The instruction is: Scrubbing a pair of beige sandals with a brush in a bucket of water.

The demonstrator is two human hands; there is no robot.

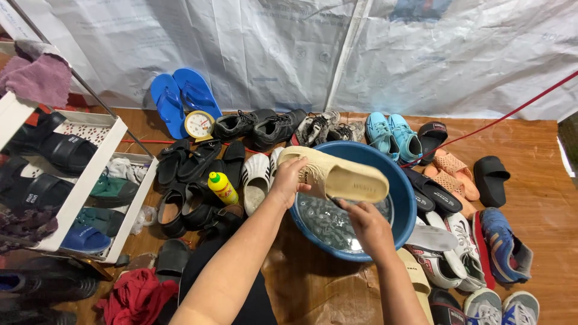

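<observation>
Status: washing is at an early stage, as judged from the layout. The left hand (289,179) is clamped on the heel end of one cream slide sandal (334,174), held over the blue basin (402,198) near the middle of the floor (542,198). The right hand (368,225) is closed on something under the sandal's toe end, above the water; what it grips cannot be told. The hands are apart, one at each end of the sandal. A second cream sandal (415,280) lies beside the basin's near edge, partly behind the right forearm.

Remaining: nearly all other footwear sits dry on the floor around the basin.

Count, as far as visible:
- Basin: one, part-filled with water.
- Yellow bottle (223,187) with green cap: one, left of the basin.
- Small clock (199,124): one, by the back wall sheet.
- Blue flip-flops (180,96): two, leaning at the back edge.
- Turquoise sneakers (391,135): two.
- Orange slides (454,174): two.
- Shoe rack (90,174): one, at the left edge, holding several dark sandals; exact number not readable.
- Red cloth (135,298): one, near the lower left corner.
</observation>
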